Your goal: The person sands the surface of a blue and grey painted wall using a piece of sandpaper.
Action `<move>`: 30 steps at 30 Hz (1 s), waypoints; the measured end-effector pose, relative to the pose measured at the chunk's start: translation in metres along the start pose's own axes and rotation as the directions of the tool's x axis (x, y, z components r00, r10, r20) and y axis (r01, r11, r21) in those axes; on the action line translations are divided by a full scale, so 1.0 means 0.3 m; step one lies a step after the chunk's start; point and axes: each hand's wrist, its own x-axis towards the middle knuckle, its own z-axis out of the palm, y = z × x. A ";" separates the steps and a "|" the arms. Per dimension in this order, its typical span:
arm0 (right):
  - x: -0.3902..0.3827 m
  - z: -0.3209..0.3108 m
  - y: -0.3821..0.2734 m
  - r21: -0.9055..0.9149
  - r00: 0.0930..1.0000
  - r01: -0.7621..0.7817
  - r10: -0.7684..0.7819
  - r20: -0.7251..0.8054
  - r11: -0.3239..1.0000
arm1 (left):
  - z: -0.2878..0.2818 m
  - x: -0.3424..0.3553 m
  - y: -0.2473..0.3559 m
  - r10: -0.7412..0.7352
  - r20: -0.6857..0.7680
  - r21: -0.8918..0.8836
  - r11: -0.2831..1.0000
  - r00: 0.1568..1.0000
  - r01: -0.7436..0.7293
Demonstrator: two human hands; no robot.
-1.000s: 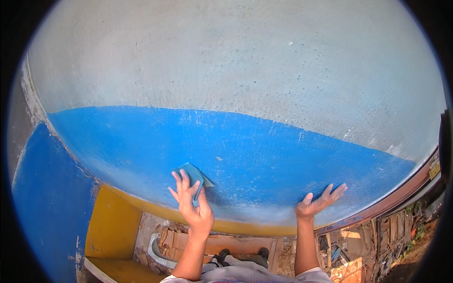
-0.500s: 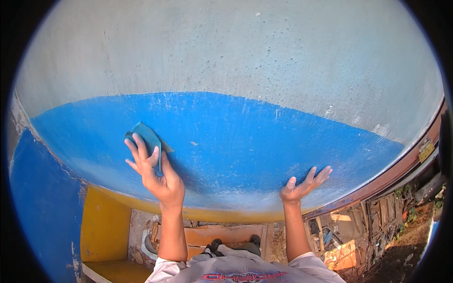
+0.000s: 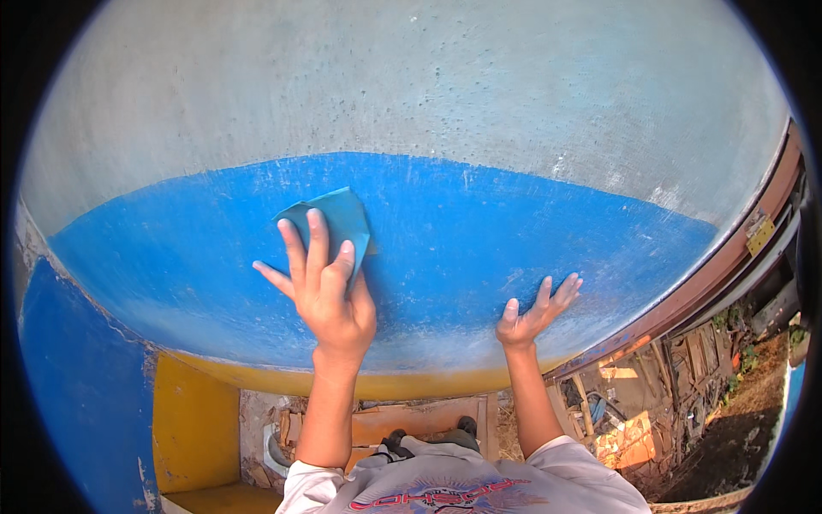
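Step in hand: rubbing down the painted wall (image 3: 531,223); the person presses a sheet against the blue band, which reads as sanding or wiping in mid-stroke.
Left hand (image 3: 330,295): flat, fingers spread, palm and fingers pinning the blue-green sheet (image 3: 338,218) to the wall; the sheet's upper corner shows above the fingertips.
Right hand (image 3: 535,313): open and empty, fingers splayed, braced flat on the blue paint lower down and well apart from the sheet.
Where the sheet is: on the blue band, just below the line where blue meets the pale grey upper wall (image 3: 411,77).
Surface: the blue looks paler and scuffed toward its lower edge, above a yellow strip (image 3: 428,385).
Surroundings: a yellow panel (image 3: 193,424) at lower left; a brown frame (image 3: 685,295) and scattered debris at right.
Next move calls for: probably steady, even pressure through the flat palm while the sheet slides, with the right hand holding balance.
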 end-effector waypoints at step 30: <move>0.098 -0.205 0.561 -0.058 0.937 -0.349 0.347 -0.048 0.935 | 0.229 -0.040 0.352 0.168 0.177 0.027 0.984 0.970 -0.176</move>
